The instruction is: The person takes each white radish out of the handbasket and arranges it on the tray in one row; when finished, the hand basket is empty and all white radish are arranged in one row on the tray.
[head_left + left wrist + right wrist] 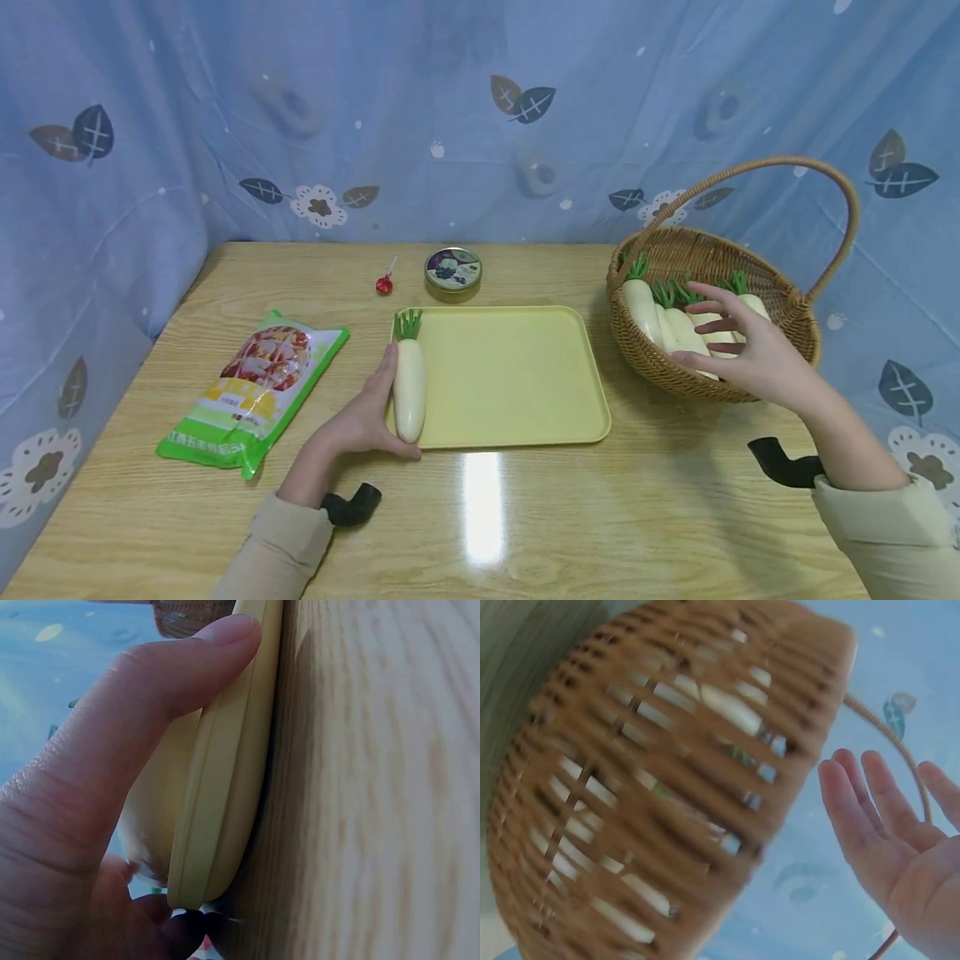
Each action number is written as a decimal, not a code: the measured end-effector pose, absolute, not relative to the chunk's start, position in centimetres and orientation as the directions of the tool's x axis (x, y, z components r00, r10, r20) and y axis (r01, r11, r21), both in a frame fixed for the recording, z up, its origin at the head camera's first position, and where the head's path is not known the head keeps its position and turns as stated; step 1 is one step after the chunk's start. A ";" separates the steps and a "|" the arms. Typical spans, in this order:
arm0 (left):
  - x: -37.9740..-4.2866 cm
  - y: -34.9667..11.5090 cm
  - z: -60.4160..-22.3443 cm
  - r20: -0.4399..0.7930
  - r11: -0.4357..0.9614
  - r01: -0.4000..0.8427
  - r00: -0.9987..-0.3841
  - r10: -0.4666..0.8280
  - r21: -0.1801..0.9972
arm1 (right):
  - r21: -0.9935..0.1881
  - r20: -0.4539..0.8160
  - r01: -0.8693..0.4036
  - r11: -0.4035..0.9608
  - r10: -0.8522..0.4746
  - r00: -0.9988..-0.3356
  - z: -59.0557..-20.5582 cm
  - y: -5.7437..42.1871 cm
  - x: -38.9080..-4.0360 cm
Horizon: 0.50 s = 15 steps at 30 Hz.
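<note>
Radishes [678,332] lie packed in the wicker basket [654,367] by my right hand [757,354], its fingers spread and holding nothing; pulling one carelessly could drag a close-lying neighbour over the rim. My left hand [365,421], thumb and fingers apart, rests against the left side of the yellow tray [510,375]; a nudge there might roll the lone radish [409,390] lying inside, along that same side.

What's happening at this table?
A person's left hand touches the near-left corner of a yellow rectangular tray, where one white radish with green leaves lies along the left side. Their right hand hovers, fingers spread, over more white radishes in a brown wicker basket, holding none.
</note>
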<state>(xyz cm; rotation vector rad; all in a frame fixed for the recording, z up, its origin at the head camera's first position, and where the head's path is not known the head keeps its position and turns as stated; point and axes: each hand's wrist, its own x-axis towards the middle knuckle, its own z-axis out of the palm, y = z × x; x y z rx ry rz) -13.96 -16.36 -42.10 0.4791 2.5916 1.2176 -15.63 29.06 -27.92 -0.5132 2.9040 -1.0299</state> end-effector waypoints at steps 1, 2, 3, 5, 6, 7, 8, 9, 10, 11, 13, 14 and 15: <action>-14.0 -16.4 -42.1 -0.075 0.600 0.192 -0.918 0.390 0.777 | -0.616 0.091 -0.296 0.730 -0.308 -0.947 -28.0 29.4 -15.7; -14.0 -16.3 -42.1 -0.075 0.600 0.192 -0.917 0.391 0.777 | -0.614 0.093 -0.295 0.732 -0.305 -0.948 -28.0 29.7 -15.7; -14.0 -16.3 -42.1 -0.076 0.600 0.191 -0.917 0.391 0.777 | -0.611 0.097 -0.297 0.733 -0.303 -0.948 -28.1 29.9 -15.8; -14.0 -16.3 -42.1 -0.077 0.601 0.190 -0.918 0.389 0.777 | -0.608 0.109 -0.304 0.734 -0.302 -0.947 -28.2 30.4 -16.0; -14.0 -16.3 -42.1 -0.076 0.600 0.189 -0.918 0.389 0.777 | -0.607 0.114 -0.307 0.733 -0.302 -0.947 -28.2 30.6 -16.0; -14.1 -16.3 -42.0 -0.078 0.600 0.187 -0.919 0.388 0.777 | -0.606 0.115 -0.306 0.734 -0.300 -0.947 -28.3 30.9 -16.1; -14.0 -16.3 -42.0 -0.081 0.602 0.185 -0.919 0.387 0.777 | -0.607 0.114 -0.304 0.735 -0.297 -0.948 -28.3 31.1 -16.2; -14.0 -16.3 -42.0 -0.081 0.602 0.185 -0.919 0.387 0.777 | -0.607 0.115 -0.301 0.735 -0.294 -0.949 -28.3 31.3 -16.2; -14.0 -16.3 -42.0 -0.083 0.603 0.185 -0.918 0.388 0.776 | -0.607 0.112 -0.291 0.739 -0.284 -0.952 -28.3 31.5 -16.3; -14.0 -16.3 -42.0 -0.083 0.603 0.185 -0.918 0.389 0.776 | -0.606 0.109 -0.283 0.743 -0.276 -0.955 -28.3 31.7 -16.3; -14.0 -16.3 -42.0 -0.085 0.605 0.186 -0.917 0.390 0.774 | -0.608 0.102 -0.265 0.748 -0.258 -0.961 -28.3 32.0 -16.5; -14.0 -16.3 -42.0 -0.084 0.603 0.186 -0.916 0.391 0.776 | -0.611 0.099 -0.260 0.748 -0.253 -0.962 -28.3 32.2 -16.6; -14.0 -16.3 -42.0 -0.084 0.603 0.187 -0.916 0.392 0.776 | -0.611 0.097 -0.254 0.750 -0.248 -0.964 -28.3 32.4 -16.7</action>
